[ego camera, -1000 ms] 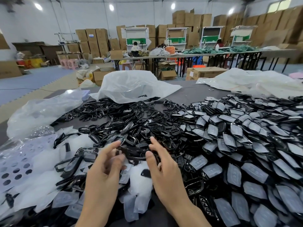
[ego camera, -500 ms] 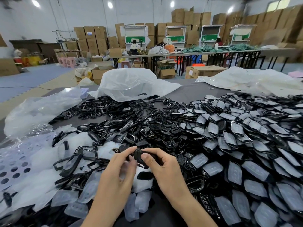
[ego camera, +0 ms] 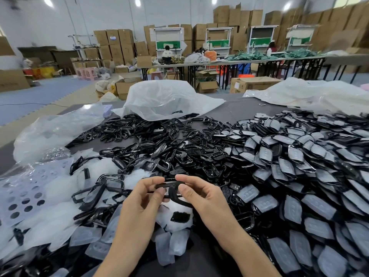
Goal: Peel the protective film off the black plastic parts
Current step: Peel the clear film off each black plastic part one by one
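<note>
Head view. Just below the middle of the frame, both hands hold one black part [ego camera: 169,184] up off the heap on the desk [ego camera: 229,110]. The left hand [ego camera: 139,198] pinches the part's left end between thumb and forefinger, and the right hand [ego camera: 205,196] pinches the right end the same way. Fingers [ego camera: 152,179] on both sides are curled onto it. The part is a thin, curved black frame; whether any film is on it cannot be told.

The right half of the frame is filled by a heap of filmed parts [ego camera: 289,176], each black piece under a cloudy cover. Through the centre and toward the upper left lies a spread of bare frames [ego camera: 159,144], glossy black. In the lower left is a drift of peeled films [ego camera: 50,226], with a perforated sheet [ego camera: 24,192] at the left edge. Directly under the hands is a white scrap [ego camera: 175,216] with a black patch on it.

Further up the desk there is a white bag [ego camera: 165,98] at centre, a clear bag [ego camera: 54,134] at left and a third bag [ego camera: 319,94] at upper right. Behind them are long tables [ego camera: 239,63] and stacked boxes [ego camera: 115,43] along the far wall.
</note>
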A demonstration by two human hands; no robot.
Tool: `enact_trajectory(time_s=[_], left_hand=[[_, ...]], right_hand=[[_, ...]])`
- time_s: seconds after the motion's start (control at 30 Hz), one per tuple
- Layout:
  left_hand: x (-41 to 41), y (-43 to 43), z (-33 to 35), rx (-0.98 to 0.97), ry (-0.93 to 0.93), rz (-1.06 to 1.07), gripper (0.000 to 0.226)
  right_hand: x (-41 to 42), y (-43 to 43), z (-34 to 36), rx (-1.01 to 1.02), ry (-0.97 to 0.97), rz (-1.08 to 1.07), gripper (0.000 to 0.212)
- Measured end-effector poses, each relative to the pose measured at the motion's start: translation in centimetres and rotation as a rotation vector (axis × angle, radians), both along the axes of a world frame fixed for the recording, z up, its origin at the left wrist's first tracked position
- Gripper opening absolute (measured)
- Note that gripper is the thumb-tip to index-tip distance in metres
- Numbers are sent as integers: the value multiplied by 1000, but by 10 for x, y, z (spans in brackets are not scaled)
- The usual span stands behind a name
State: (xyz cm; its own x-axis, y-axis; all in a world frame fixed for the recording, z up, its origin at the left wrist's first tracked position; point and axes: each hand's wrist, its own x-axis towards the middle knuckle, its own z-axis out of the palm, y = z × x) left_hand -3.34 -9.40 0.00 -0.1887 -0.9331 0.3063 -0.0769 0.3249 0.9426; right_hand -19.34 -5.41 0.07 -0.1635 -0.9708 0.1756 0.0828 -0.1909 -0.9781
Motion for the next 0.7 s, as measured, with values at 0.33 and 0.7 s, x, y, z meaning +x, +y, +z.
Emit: enact_trajectory(time_s=[0.33, 0.7], left_hand=[[0, 13, 8, -389, -313, 177, 32], [-3, 13, -7, -717, -958, -142, 29]], right_hand=[[-3, 2, -3, -55, 195, -149, 23], [-11, -3, -8, -16, 139, -346, 22]])
